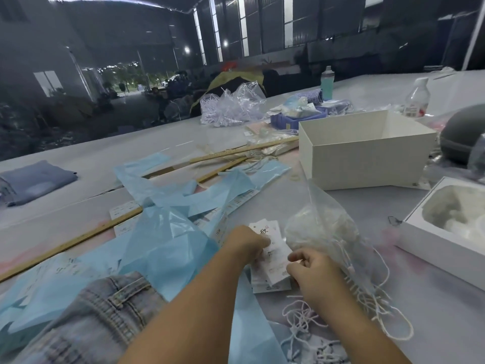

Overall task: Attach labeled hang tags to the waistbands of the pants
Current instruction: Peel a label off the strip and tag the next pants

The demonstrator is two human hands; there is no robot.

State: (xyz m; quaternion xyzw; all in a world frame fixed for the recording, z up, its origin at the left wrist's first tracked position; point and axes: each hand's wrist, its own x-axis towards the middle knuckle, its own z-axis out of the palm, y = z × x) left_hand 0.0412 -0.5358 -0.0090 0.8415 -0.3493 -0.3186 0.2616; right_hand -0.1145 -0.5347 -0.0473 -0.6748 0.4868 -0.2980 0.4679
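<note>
Both hands work near the front edge of the bench (78,156). The left hand (245,244) holds a small stack of white hang tags (273,254), its fingers curled around the left side of the stack. The right hand (313,271) is just beside the right edge of the tags; its fingers are curled and seem to pinch something small there, perhaps the end of a string, but I cannot tell exactly what it is.

A heap of loose white strings (338,319) lies at the front right, partly spilling out of a clear plastic bag (321,227). The denim pants (99,311) lie at the front left corner, with the waistband and a belt loop facing up, partly covered by light blue tissue paper (168,243). No tag is on the waistband yet, so I judge this step is preparing one tag with its string.

What could go wrong: the strings are tangled, so pulling one may drag several others with it. The tags are stacked closely, so two may be threaded together. Also the blue paper may slide and hide the belt loop when the hand reaches for it.
</note>
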